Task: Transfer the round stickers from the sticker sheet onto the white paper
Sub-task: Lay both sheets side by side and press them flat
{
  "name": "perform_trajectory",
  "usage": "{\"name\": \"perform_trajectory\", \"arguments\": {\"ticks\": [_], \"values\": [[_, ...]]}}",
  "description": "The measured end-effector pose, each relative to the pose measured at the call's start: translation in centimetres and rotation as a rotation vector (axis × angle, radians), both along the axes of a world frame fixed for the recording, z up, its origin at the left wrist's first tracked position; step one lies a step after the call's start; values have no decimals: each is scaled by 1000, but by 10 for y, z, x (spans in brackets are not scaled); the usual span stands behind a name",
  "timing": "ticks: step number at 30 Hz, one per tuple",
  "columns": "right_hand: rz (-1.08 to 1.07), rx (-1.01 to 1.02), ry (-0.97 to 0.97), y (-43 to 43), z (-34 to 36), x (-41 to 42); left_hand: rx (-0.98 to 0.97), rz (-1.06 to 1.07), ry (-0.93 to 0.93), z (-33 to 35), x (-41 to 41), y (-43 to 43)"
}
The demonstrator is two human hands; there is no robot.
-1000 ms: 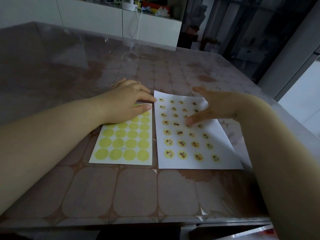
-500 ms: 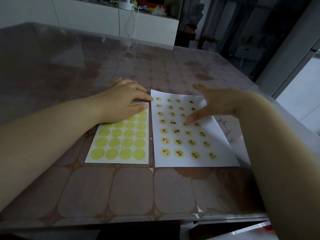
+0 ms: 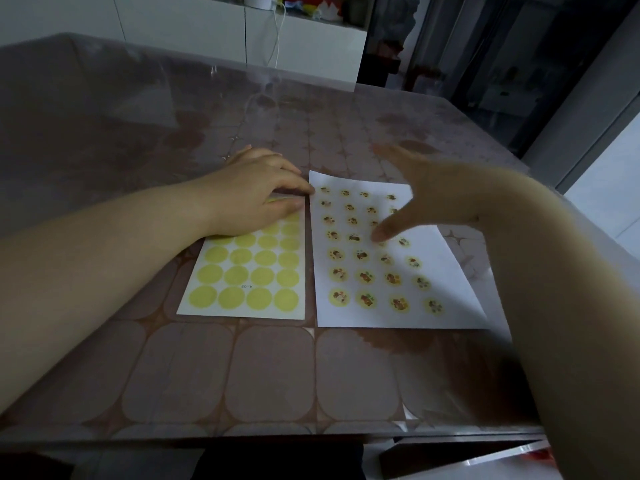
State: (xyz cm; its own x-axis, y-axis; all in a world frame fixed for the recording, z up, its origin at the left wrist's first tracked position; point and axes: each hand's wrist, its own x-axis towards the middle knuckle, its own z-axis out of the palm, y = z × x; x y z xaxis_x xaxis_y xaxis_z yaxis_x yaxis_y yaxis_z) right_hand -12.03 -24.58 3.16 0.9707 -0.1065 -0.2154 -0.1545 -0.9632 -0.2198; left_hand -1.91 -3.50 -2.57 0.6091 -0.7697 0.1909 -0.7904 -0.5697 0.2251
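The sticker sheet (image 3: 249, 289) with rows of plain yellow circles lies on the left of the table. My left hand (image 3: 252, 195) rests flat on its far end, thumb and forefinger at the sheet's far right corner, holding nothing. To its right lies the white paper (image 3: 450, 271), which carries several round picture stickers (image 3: 365, 277) in rows. My right hand (image 3: 429, 199) hovers over the paper's far half, blurred, fingers spread and empty. Its thumb tip points down at the middle rows and hides a few stickers.
The table (image 3: 270, 368) has a brown rounded-tile pattern under a clear glossy cover. Its near edge runs just below the two sheets. White cabinets (image 3: 304, 43) with a hanging cable stand behind the far edge, and a dark doorway lies at the back right.
My right hand's fingers have lifted and spread a little over the paper and now blur. My left hand stays on the sticker sheet. The sheets have not shifted.
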Motion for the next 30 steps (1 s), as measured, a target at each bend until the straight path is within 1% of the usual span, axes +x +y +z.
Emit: {"name": "perform_trajectory", "arguments": {"ticks": [2, 5, 11, 16, 21, 25, 30], "values": [[17, 108, 34, 17, -5, 1, 0, 0, -9, 0, 0, 0], [27, 147, 13, 31, -15, 4, -10, 1, -17, 0, 0, -1], [28, 91, 11, 39, -17, 10, -8, -6, -22, 1, 0, 0], [9, 69, 60, 39, -15, 8, -13, -8, -23, 0, 1, 0], [6, 68, 55, 35, -18, 7, -23, -9, -7, 1, -2, 0], [5, 101, 104, 26, -14, 2, -9, -5, 7, 1, -2, 1], [13, 35, 132, 18, -12, 0, -11, -7, 10, 1, -2, 1]]}}
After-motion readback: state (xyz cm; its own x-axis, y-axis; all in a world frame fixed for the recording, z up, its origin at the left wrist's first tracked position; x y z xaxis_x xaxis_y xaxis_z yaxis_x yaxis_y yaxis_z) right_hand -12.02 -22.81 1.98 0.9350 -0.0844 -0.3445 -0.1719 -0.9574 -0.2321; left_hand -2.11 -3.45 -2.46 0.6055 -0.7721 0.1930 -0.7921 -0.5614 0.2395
